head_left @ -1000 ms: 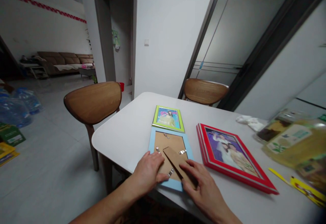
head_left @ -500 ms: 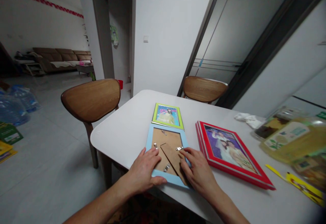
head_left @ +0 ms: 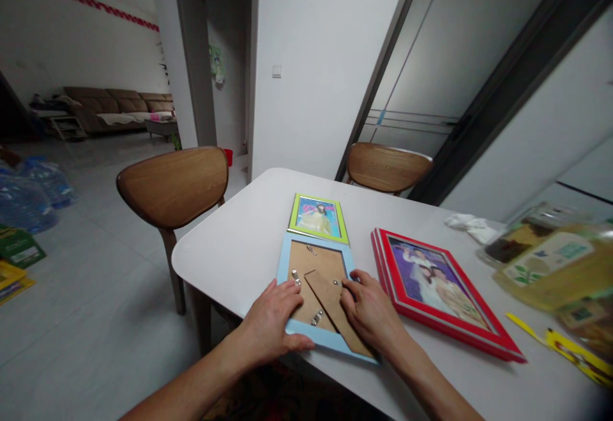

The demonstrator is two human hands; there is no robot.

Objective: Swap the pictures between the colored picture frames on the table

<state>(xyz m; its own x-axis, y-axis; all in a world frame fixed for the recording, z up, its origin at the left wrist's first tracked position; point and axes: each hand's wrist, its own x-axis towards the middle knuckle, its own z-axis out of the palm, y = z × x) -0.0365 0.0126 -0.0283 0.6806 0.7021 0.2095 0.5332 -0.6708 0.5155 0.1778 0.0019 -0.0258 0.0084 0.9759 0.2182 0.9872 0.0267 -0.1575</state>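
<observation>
Clearly, in the head view, the small silver metal clip (head_left: 338,282) lies at the curled fingers of the right hand (head_left: 371,312), though whether that grip pinches it I cannot tell; the left hand (head_left: 271,322) rests farther off, fingers spread. Face down on the white bench (head_left: 230,248), long axis running away from the person, the light-blue picture frame (head_left: 325,339) shows brown backing and a slanted stand (head_left: 328,293)
</observation>
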